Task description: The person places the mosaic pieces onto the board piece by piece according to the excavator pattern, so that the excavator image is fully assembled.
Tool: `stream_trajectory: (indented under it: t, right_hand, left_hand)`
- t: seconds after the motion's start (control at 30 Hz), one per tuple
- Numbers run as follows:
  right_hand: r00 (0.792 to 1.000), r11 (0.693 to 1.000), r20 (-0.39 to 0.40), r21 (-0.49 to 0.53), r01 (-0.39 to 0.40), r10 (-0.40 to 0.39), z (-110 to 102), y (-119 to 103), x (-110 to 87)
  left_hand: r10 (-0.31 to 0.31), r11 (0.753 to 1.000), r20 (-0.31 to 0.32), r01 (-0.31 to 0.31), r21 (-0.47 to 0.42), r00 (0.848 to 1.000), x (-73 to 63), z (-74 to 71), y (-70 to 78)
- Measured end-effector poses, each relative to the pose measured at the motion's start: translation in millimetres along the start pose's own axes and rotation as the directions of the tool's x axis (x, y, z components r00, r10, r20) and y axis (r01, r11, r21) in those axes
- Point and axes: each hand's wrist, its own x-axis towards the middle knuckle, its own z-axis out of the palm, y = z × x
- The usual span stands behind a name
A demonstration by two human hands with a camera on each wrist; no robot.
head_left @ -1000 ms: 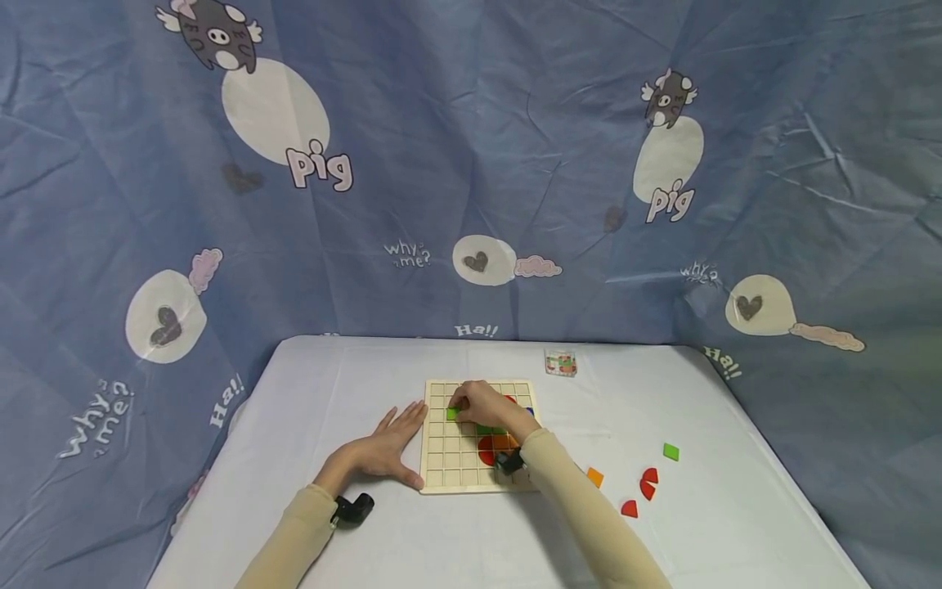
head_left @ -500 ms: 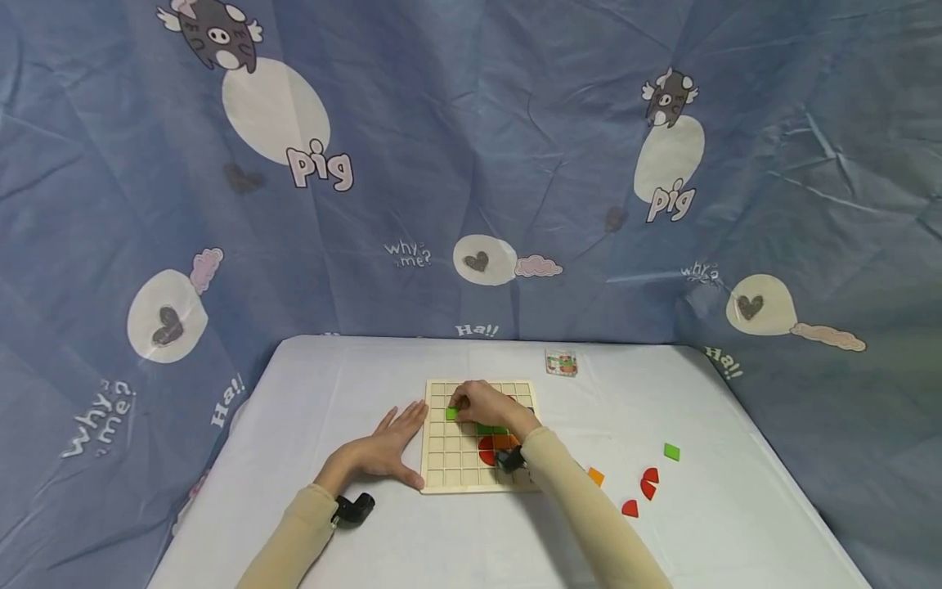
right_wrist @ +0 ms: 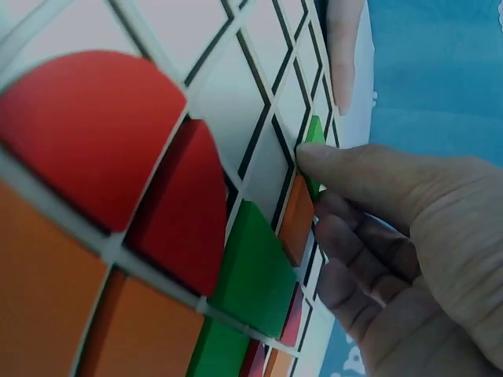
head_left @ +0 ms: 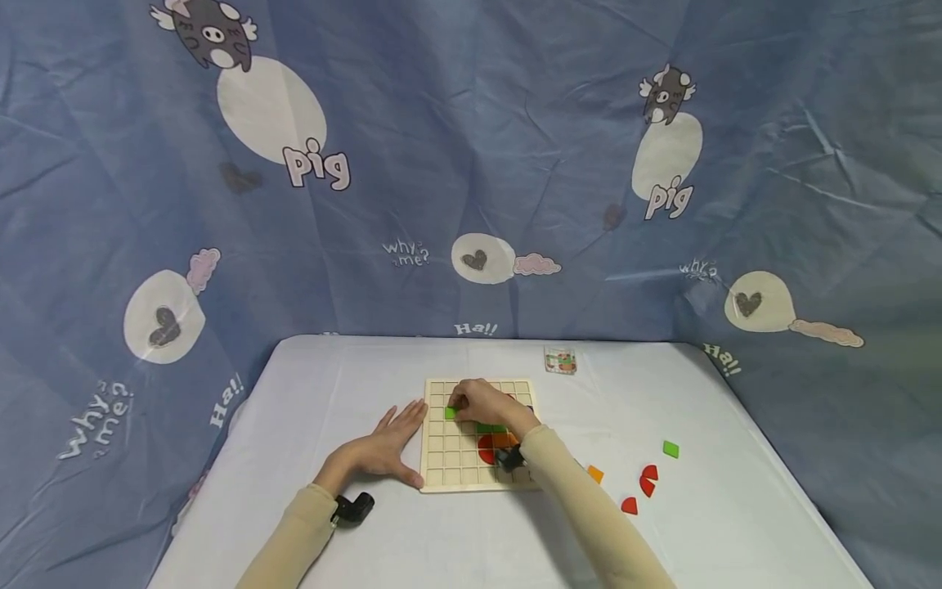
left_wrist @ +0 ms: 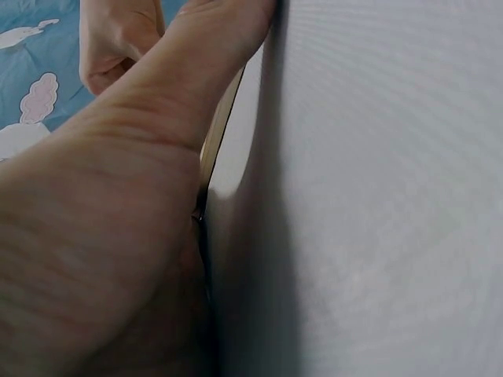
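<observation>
A square wooden grid board (head_left: 442, 461) lies on the white table. My left hand (head_left: 380, 452) has its fingers spread straight and its thumb apart, touching the board's left edge. Over the upper left of the grid, my right hand (head_left: 482, 402) pinches a light green square tile (head_left: 450, 414) between thumb and fingertips. In the right wrist view that green tile (right_wrist: 315, 133) sits at a grid cell beside an orange piece (right_wrist: 297, 218). Red quarter-round pieces (head_left: 486, 449), orange pieces and darker green pieces (head_left: 489, 428) fill other cells. My right wrist and forearm hide part of the board.
Right of the board lie an orange square (head_left: 595, 474), several loose red wedges (head_left: 647, 486) and a green tile (head_left: 670, 449). Behind the board's right corner is a small picture card (head_left: 561, 361). A blue patterned curtain (head_left: 574, 180) stands behind the table.
</observation>
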Motion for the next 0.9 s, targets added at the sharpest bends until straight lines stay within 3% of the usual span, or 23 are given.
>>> stream_trajectory:
  t: [0.23,0.4,0.57,0.73,0.9]
  right_hand:
    - [0.997,0.994,-0.064,0.098,0.052,-0.046,-18,5,-29.2]
    - [0.996,0.990,-0.084,0.141,0.031,-0.020,-34,18,-75.1]
    - [0.989,0.986,-0.129,0.157,-0.058,0.079,-38,47,-131.7]
    - [0.959,0.960,-0.176,0.211,-0.183,0.222,-37,78,-190.5]
    - [0.912,0.924,-0.250,0.288,-0.252,0.326,-36,111,-246.2]
  left_hand:
    - [-0.006,1.000,-0.004,0.006,0.006,1.000,-0.4,-2.3,2.7]
    - [-0.018,1.000,-0.007,0.018,-0.008,1.000,-0.5,-2.2,4.8]
    - [-0.013,1.000,-0.014,0.013,-0.010,1.000,-0.5,-2.1,4.8]
    - [-0.007,1.000,-0.016,0.007,0.006,1.000,-0.8,-1.7,3.9]
    - [0.001,1.000,-0.022,-0.001,-0.001,1.000,0.6,-1.0,4.2]
